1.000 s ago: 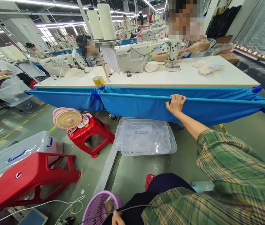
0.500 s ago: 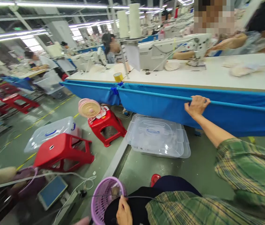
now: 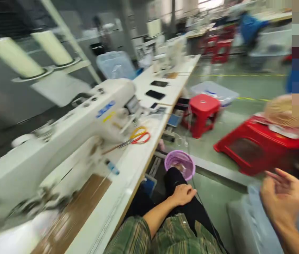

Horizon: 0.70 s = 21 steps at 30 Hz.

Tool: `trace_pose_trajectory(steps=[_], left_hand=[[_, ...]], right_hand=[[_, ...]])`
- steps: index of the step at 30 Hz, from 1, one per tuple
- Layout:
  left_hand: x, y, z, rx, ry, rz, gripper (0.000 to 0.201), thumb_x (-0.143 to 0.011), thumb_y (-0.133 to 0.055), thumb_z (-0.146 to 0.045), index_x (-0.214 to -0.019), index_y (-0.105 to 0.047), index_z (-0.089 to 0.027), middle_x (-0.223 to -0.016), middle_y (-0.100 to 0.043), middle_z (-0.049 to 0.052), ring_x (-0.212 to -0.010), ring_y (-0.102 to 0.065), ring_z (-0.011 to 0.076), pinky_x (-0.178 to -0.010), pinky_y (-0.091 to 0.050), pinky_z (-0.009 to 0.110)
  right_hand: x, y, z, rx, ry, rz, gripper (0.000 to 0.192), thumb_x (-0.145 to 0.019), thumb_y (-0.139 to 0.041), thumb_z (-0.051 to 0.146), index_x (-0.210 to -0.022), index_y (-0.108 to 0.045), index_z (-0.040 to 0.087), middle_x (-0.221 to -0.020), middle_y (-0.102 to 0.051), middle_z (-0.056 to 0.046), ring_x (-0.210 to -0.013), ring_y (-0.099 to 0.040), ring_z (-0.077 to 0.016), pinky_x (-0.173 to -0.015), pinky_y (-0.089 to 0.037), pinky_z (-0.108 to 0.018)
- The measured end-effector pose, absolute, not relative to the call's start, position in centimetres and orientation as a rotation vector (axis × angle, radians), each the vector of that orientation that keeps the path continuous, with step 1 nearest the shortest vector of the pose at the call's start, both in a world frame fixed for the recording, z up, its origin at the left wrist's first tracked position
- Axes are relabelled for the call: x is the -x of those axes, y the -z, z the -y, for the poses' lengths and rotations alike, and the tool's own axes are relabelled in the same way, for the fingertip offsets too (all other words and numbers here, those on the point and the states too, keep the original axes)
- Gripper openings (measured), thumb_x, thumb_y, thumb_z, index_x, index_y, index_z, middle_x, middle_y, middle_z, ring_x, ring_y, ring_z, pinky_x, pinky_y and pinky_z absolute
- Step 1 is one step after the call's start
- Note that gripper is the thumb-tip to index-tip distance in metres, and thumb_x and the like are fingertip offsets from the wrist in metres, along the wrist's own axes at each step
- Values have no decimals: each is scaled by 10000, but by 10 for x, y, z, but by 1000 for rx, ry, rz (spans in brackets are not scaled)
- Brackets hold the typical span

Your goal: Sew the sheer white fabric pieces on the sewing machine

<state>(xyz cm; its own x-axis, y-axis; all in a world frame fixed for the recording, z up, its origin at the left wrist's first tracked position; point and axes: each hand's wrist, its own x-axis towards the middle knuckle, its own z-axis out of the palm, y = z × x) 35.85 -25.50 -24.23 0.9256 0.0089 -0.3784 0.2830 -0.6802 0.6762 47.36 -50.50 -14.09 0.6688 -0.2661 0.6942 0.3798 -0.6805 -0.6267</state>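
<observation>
My left hand (image 3: pixel 183 194) rests with its fingers laid over my dark-trousered thigh, holding nothing that I can see. On the right, my right hand (image 3: pixel 284 197) is raised above a translucent plastic box (image 3: pixel 242 222), its fingers loosely bent and apart, slightly blurred. Nothing shows in it. At my left stands a white sewing machine (image 3: pixel 86 123) on a white table (image 3: pixel 128 187). Scissors (image 3: pixel 136 137) with orange and red handles lie beside the machine, and a small blue item (image 3: pixel 112 167) lies closer to me.
A purple basket (image 3: pixel 168 164) stands on the floor by my knee. Red stools (image 3: pixel 203 111) are beyond it, one at the right bearing a round fan (image 3: pixel 279 109). Dark phones (image 3: pixel 155 94) lie farther along the table. Thread cones (image 3: pixel 14 56) stand above the machine.
My view has swung left, from the opposite bench to the sewing machine. My right hand has let go of the blue cloth trough's rail. My left hand still rests on my leg.
</observation>
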Motion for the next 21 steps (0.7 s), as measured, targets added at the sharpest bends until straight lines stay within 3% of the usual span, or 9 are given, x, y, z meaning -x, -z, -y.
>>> trace_pose_trajectory(steps=[1, 3, 7, 10, 14, 18, 21], left_hand=[[-356, 245, 251, -2248, 417, -215, 223, -904, -555, -383, -797, -624, -199, -830, -663, 25, -868, -625, 187, -797, -450, 274], [-347, 249, 241, -2182, 342, -235, 185, -868, -621, -383, -894, -636, -201, -857, -661, 19, -892, -620, 182, -854, -463, 286], [-315, 260, 221, -2082, 145, -312, 286, -829, -677, -346, -1063, -639, -185, -1050, -674, 67, -1040, -620, 206, -965, -471, 337], [-290, 268, 213, -2040, 14, -426, 231, -834, -662, -279, -1034, -668, -164, -1167, -664, 118, -1120, -618, 222, -1015, -465, 351], [-271, 271, 212, -2001, -79, -617, 124, -847, -603, -180, -922, -695, -146, -1041, -716, 118, -1028, -672, 222, -965, -505, 331], [-256, 252, 216, -1949, -145, -728, 142, -871, -590, -203, -959, -697, -175, -939, -727, 53, -905, -703, 195, -838, -546, 279], [-229, 213, 218, -1892, -174, -696, 220, -893, -609, -285, -1066, -682, -170, -1024, -719, 52, -930, -696, 188, -826, -539, 256]], right_hand=[[-485, 124, 460, 2095, 899, 390, 363, -735, -600, 191, -1082, -641, 288, -826, -651, -98, -850, -667, -343, -710, -544, -499], [-493, 93, 382, 1953, 784, 863, 271, -783, -610, 191, -1034, -642, 288, -909, -664, -105, -936, -641, -346, -809, -526, -533], [-472, 55, 277, 1605, 508, 1370, 209, -848, -574, 149, -1025, -643, 236, -961, -635, -100, -896, -627, -276, -773, -531, -457], [-442, 43, 223, 1388, 321, 1564, 197, -863, -545, 118, -983, -647, 235, -936, -626, -77, -878, -628, -235, -760, -530, -400], [-397, 39, 163, 1127, 49, 1786, 249, -873, -498, 102, -1009, -642, 253, -948, -625, -68, -880, -639, -215, -780, -534, -391], [-369, 54, 121, 1137, 94, 2011, 285, -903, -493, 188, -1146, -640, 215, -1170, -636, -135, -1109, -592, -314, -866, -508, -499], [-368, 70, 106, 1286, 225, 2167, 345, -927, -470, 288, -1213, -635, 184, -1211, -651, -154, -1101, -594, -376, -843, -493, -570]])
